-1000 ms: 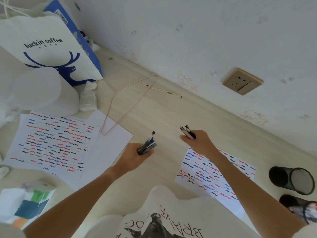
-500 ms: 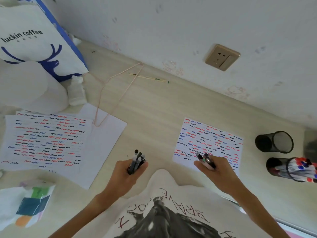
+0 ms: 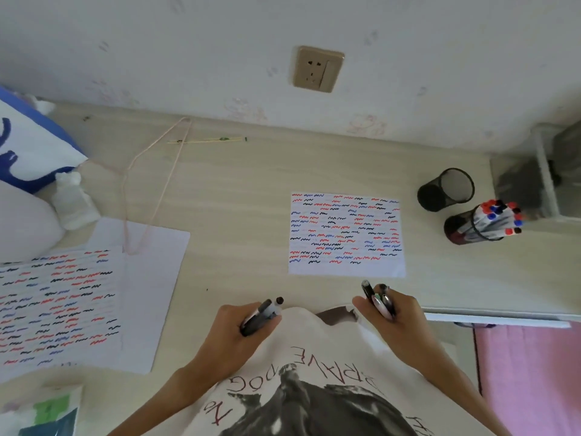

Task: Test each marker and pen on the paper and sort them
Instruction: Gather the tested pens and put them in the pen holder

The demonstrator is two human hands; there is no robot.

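Pale wood desk (image 3: 239,215) stretches in front of you, with the squiggle-covered paper (image 3: 345,234) lying flat just beyond your hands. Your left hand (image 3: 242,332) is curled round a small bundle of dark markers (image 3: 262,313), their tips pointing up and to the right, held low over your shirt at the desk's near edge. Your right hand (image 3: 393,319) grips a few pens (image 3: 379,298), black and pale ones, tips pointing toward the paper and just short of its near edge. To the right of the paper stand two black mesh cups: the far cup (image 3: 445,190) shows nothing inside, the near cup (image 3: 471,225) is full of red, blue and black capped markers. Further marked sheets (image 3: 59,306) lie to your left.
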